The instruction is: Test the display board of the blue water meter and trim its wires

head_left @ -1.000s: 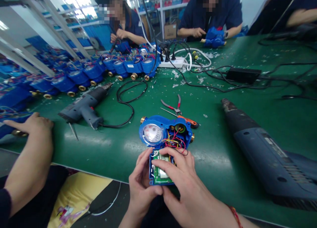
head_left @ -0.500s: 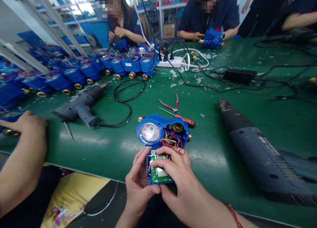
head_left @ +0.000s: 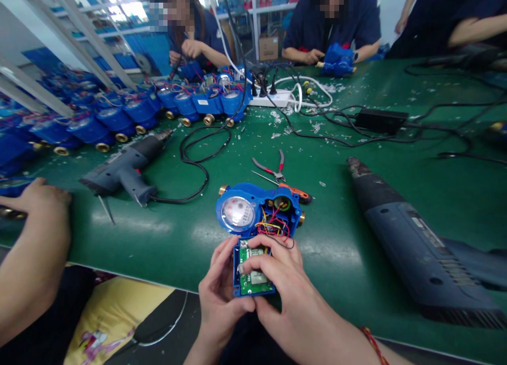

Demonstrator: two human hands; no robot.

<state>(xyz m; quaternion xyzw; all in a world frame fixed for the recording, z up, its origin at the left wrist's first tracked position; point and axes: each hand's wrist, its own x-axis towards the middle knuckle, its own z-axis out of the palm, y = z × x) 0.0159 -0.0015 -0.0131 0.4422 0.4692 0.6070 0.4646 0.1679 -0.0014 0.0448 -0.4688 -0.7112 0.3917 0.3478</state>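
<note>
Both hands hold a small blue lid (head_left: pixel 253 293) with a green board (head_left: pixel 253 275) inside it, at the near edge of the green table (head_left: pixel 356 249). The left hand (head_left: pixel 219 296) is clamped on the lid's left side. The right hand (head_left: pixel 281 280) wraps the right side, and its fingers (head_left: pixel 257 263) press on top of the board.

Thin wires (head_left: pixel 275 228), red and yellow, run from the board up into the open blue meter (head_left: pixel 257 212), which sits on the table just past the hands. The wires look short and tangled. If the lid is pulled back too far, a wire could snap off. If the lid is pushed onto the meter with a wire under its edge, the wire could get pinched.

The lid hangs partly over the table edge, so a slip could drop it and yank the meter.

A big heat gun (head_left: pixel 415 243) lies near on the right. Its tip may be hot. Pliers (head_left: pixel 273 169) lie just behind the meter.
</note>
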